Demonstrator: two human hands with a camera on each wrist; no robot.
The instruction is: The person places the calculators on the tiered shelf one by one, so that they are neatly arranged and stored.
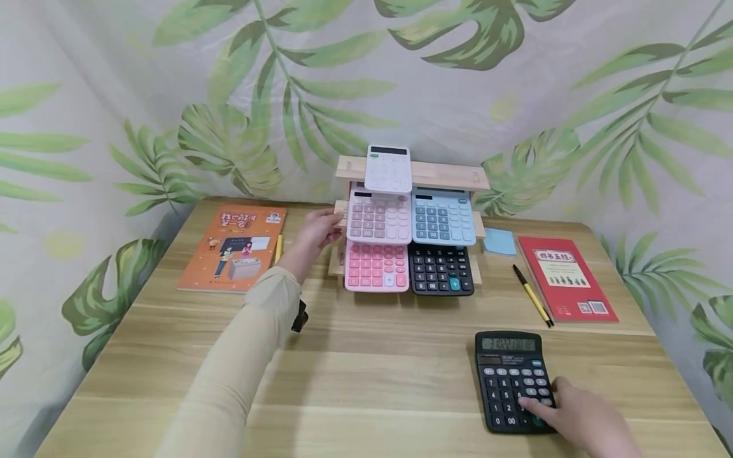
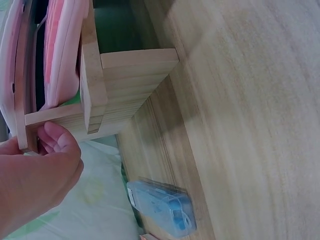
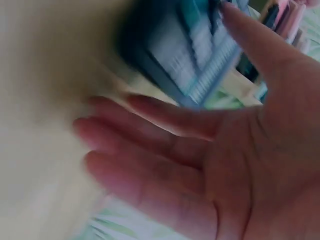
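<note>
My left hand grips the left end of a tiered wooden rack, fingers curled at a shelf's end in the left wrist view. A white calculator stands on the top tier. Below it are a pale pink calculator and a light blue calculator. On the lowest tier sit a bright pink calculator and a black calculator. At the front right, my right hand holds another black calculator by its right edge, thumb over the keys. Its display shows digits.
An orange book and a yellow pen lie left of the rack. To the right are blue sticky notes, a yellow-and-black pen and a red book. A small black object shows beside my left forearm. Leaf-patterned cloth hangs behind.
</note>
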